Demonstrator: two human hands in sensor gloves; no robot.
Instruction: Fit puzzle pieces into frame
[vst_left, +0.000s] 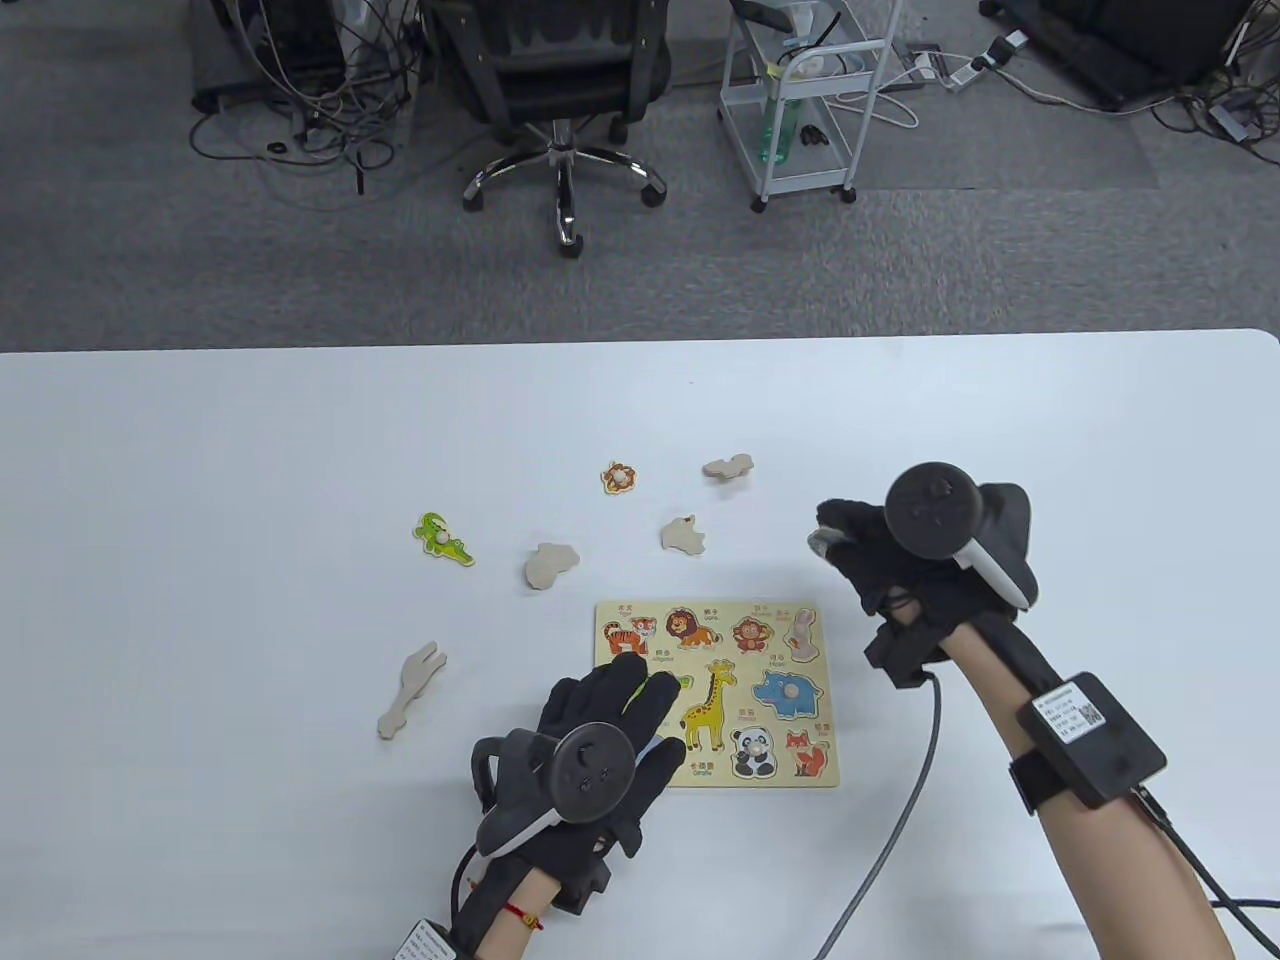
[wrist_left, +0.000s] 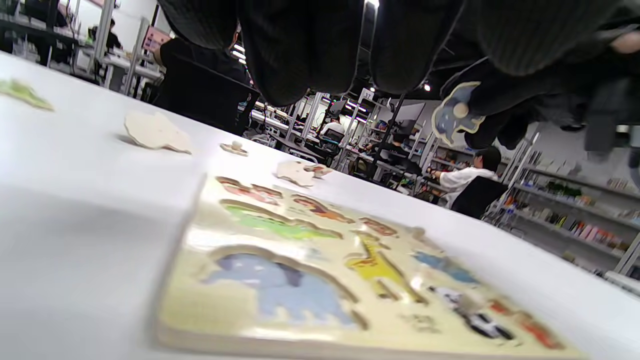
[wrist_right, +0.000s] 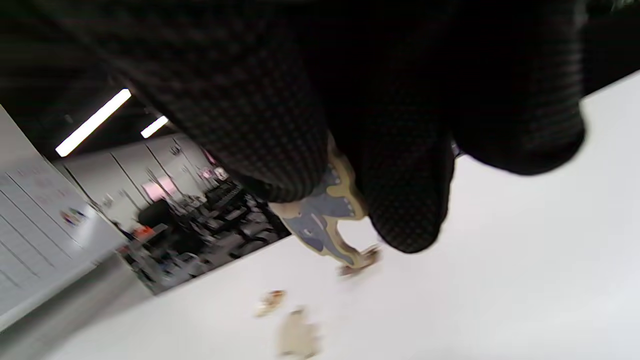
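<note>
The wooden puzzle frame (vst_left: 606, 668) lies flat at the table's centre front, with a blue rhino piece (vst_left: 790, 693) and a panda piece (vst_left: 752, 752) seated in it. My left hand (vst_left: 640, 682) rests with spread fingers on the frame's left part and holds nothing; its fingers (wrist_left: 300, 50) hang above the frame (wrist_left: 200, 280). My right hand (vst_left: 850, 545) is raised right of and beyond the frame. It pinches a blue-grey animal piece (vst_left: 825, 540), which also shows in the left wrist view (wrist_left: 455, 112) and in the right wrist view (wrist_right: 325, 210).
Loose pieces lie beyond and left of the frame: a green crocodile (vst_left: 443, 538), an orange animal (vst_left: 620, 478), and several face-down plain wooden ones (vst_left: 550, 565) (vst_left: 684, 535) (vst_left: 727, 466) (vst_left: 411, 688). An office chair (vst_left: 560, 80) and a white cart (vst_left: 800, 100) stand past the table's far edge.
</note>
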